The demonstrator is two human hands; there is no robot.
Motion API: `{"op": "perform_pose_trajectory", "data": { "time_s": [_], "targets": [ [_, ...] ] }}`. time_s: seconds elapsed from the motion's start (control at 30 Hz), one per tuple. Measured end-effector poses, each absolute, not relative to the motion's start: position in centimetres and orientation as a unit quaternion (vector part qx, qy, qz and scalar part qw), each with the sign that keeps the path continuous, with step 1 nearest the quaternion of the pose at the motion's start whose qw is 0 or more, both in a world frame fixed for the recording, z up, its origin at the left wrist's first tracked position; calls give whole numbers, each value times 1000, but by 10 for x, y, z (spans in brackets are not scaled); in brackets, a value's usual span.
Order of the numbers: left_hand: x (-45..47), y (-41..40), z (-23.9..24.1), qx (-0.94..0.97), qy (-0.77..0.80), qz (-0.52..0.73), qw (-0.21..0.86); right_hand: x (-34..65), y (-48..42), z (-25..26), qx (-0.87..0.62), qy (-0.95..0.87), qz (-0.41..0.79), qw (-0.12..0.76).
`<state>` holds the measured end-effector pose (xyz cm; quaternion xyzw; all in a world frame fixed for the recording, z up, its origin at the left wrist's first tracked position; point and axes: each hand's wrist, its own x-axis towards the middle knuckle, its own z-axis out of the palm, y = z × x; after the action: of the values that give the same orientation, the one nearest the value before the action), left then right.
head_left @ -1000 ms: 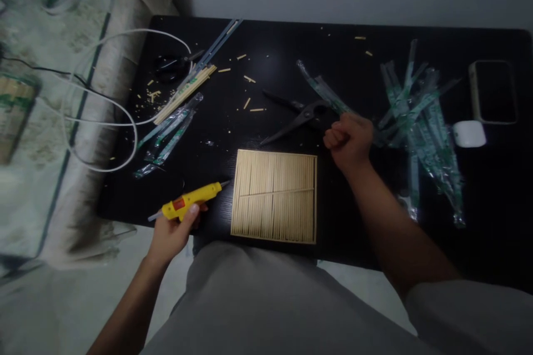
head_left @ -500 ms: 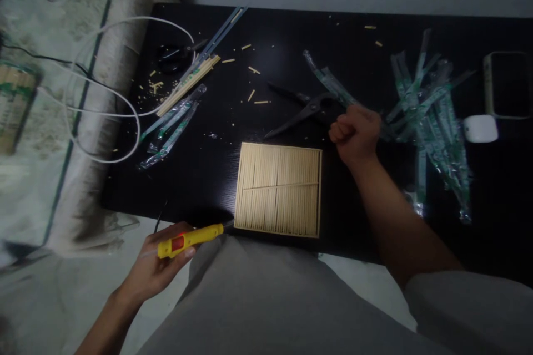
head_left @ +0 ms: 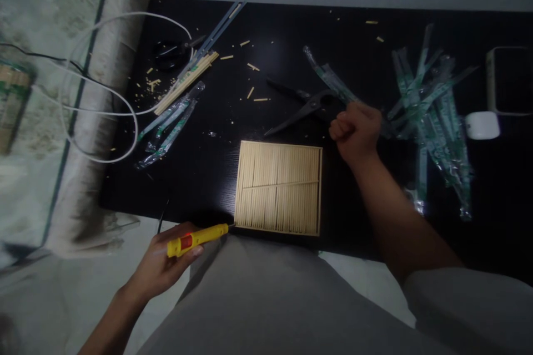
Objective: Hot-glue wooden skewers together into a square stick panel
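Note:
A yellow hot glue gun with a red switch is gripped in my left hand. Its nozzle meets the lower left corner of a flat panel of wooden sticks, though actual contact is hard to make out. Thin border strips edge the panel, and one loose stick slants across its middle. My right hand is closed in a fist beyond the panel's upper right corner, with nothing showing in it. Beside that fist lie black-handled scissors and a crumpled clear plastic wrapper.
A pile of green-marked wrappers, a white case and a phone occupy the right side. At left lie a stick bundle, more wrappers, black scissors and a looped white cable. Stick offcuts are scattered behind.
My left hand has shifted slightly right with the glue gun, and the nozzle now reaches the panel's corner. My right hand has stayed in place.

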<state>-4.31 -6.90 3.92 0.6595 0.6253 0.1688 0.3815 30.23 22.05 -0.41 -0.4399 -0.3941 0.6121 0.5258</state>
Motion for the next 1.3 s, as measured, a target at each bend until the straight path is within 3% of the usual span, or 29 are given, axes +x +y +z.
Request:
{"op": "perform_pose_trajectory", "data": {
  "time_s": [1.3],
  "targets": [
    [-31,-67,31,619,689,188,326,302,221,-6,-433,-390,616,531]
  ]
}}
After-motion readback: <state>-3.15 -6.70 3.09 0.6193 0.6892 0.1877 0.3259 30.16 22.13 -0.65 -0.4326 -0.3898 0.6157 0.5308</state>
